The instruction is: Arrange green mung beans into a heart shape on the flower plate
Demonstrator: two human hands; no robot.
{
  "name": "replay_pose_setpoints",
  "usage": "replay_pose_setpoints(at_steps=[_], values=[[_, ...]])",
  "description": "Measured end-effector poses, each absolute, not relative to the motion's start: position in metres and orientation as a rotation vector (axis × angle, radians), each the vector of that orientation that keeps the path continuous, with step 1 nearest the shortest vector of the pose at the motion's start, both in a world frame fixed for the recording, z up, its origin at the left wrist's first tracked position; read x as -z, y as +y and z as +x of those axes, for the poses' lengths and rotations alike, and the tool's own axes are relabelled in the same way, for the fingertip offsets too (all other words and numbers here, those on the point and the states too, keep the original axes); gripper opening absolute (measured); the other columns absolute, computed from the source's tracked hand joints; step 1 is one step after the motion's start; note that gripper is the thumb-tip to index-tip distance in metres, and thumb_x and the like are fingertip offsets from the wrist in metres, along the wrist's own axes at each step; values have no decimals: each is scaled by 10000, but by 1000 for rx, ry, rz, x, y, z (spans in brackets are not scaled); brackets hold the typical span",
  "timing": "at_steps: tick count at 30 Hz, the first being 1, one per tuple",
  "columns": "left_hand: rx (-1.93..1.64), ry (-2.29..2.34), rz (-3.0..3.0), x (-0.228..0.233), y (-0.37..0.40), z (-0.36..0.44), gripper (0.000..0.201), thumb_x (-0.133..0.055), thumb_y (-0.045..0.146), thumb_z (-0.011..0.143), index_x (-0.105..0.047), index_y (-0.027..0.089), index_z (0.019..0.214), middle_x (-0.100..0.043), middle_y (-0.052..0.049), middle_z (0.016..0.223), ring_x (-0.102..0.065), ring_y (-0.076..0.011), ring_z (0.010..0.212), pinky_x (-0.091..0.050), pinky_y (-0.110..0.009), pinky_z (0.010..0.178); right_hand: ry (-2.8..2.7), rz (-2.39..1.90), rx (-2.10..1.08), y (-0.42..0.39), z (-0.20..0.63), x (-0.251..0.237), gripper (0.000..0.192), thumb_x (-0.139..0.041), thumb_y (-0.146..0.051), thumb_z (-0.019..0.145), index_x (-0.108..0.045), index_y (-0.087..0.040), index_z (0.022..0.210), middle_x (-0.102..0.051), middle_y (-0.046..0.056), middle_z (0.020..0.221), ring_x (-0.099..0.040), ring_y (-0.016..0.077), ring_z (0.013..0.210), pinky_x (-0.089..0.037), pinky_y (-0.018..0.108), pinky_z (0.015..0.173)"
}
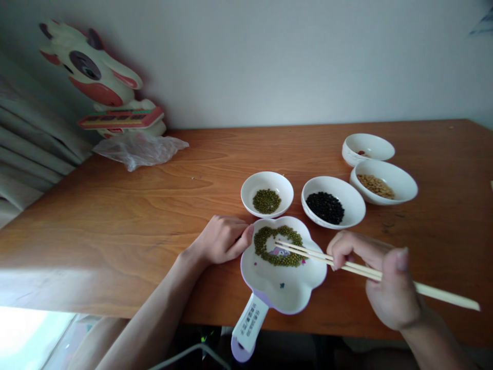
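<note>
In my right hand [379, 277] is a pair of wooden chopsticks [358, 269], their tips over the middle of a flower-shaped white dish [287, 295] with a lilac rim and a labelled handle. Green mung beans [287, 261] lie in that dish in a rough ring around a printed picture. Whether the tips pinch a bean is too small to tell. My left hand [226, 239] rests on the table, fingers curled, the thumb touching the dish's left rim. Just behind the dish stands a white bowl [248, 192] with more mung beans [267, 201].
To the right, white bowls hold black beans [325, 207] and yellowish beans [375, 186]; a further bowl [375, 146] has a few reddish pieces. A cow-shaped toy keyboard [123, 118] and a crumpled plastic bag [140, 149] sit at the back left. The dish handle overhangs the table's front edge.
</note>
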State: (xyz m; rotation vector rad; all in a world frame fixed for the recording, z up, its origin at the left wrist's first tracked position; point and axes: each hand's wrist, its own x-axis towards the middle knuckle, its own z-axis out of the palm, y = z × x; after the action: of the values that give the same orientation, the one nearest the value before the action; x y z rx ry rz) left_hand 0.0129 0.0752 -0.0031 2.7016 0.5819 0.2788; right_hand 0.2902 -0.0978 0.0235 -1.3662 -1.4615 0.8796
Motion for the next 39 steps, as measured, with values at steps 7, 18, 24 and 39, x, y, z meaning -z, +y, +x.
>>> replay_pose_setpoints(at_steps=[7, 18, 24, 39], values=[[-283, 581, 2682, 3, 75, 14, 417, -308, 325, 1065, -440, 179, 698, -563, -3, 659, -483, -112, 590, -355, -255, 604, -1433, -1338, -790, -97, 291, -25, 738, -101, -739, 957, -613, -268, 711, -615, 29, 726, -551, 222, 706, -388, 360, 700], [-281, 584, 2692, 3, 76, 13, 425, -305, 324, 1064, -452, 174, 695, -576, -8, 659, -489, -109, 586, -363, -250, 600, -1385, -1354, -861, -99, 293, -27, 786, -53, -807, 901, -598, -264, 738, -596, 33, 757, -539, 229, 735, -397, 356, 711], [-280, 574, 2689, 3, 75, 13, 419, -305, 322, 1067, -444, 180, 698, -563, -8, 655, -483, -114, 586, -366, -256, 608, -1435, -1344, -891, -95, 288, -19, 735, -59, -769, 929, -567, -262, 772, -585, 35, 791, -539, 234, 764, -394, 368, 753], [-298, 563, 2709, 1, 75, 14, 435, -316, 307, 1063, -480, 173, 684, -579, -12, 659, -495, -111, 583, -372, -259, 595, -1394, -1347, -808, -96, 290, -25, 749, -102, -755, 941, -611, -258, 707, -609, 53, 731, -549, 247, 724, -393, 384, 714]])
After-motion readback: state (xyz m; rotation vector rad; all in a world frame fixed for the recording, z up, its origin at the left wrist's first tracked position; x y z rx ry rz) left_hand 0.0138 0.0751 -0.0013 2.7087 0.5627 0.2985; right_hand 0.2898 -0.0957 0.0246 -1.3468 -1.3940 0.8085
